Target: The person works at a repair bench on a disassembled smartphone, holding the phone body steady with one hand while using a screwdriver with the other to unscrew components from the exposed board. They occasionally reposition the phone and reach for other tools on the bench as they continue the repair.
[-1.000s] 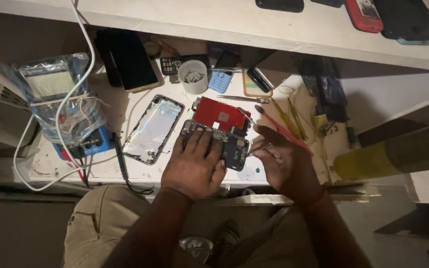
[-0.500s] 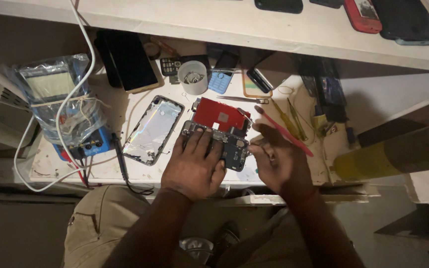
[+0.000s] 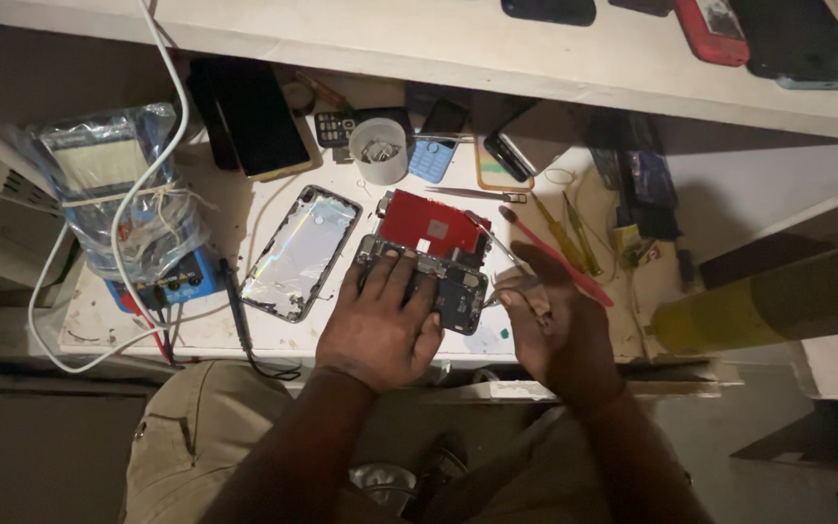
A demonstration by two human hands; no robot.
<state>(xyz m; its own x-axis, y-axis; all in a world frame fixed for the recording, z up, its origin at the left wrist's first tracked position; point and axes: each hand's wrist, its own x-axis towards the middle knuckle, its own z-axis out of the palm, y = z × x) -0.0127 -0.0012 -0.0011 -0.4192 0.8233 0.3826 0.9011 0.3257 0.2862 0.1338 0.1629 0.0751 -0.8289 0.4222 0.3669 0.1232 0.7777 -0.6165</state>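
Observation:
An opened phone body (image 3: 443,281) with exposed dark circuitry lies on the white workbench (image 3: 128,325), a red-backed screen panel (image 3: 429,225) propped against its far side. My left hand (image 3: 380,320) presses flat on the phone body, fingers spread over its left half. My right hand (image 3: 555,325) sits just right of the phone, fingers pinched on a thin metal tool (image 3: 501,247) whose tip angles toward the phone's right edge. A detached shiny back cover (image 3: 303,254) lies left of the phone.
A plastic-wrapped blue meter (image 3: 133,209) with white cables stands at left. A white cup (image 3: 380,150), small keypad phones, a dark tablet (image 3: 249,116) and several tools (image 3: 560,243) fill the back. Phones lie on the upper shelf (image 3: 438,39). A yellow-green roll (image 3: 778,301) is at right.
My right hand has shifted slightly, drawing closer to the phone's right edge with the tool. The left hand stays pressed on the phone.

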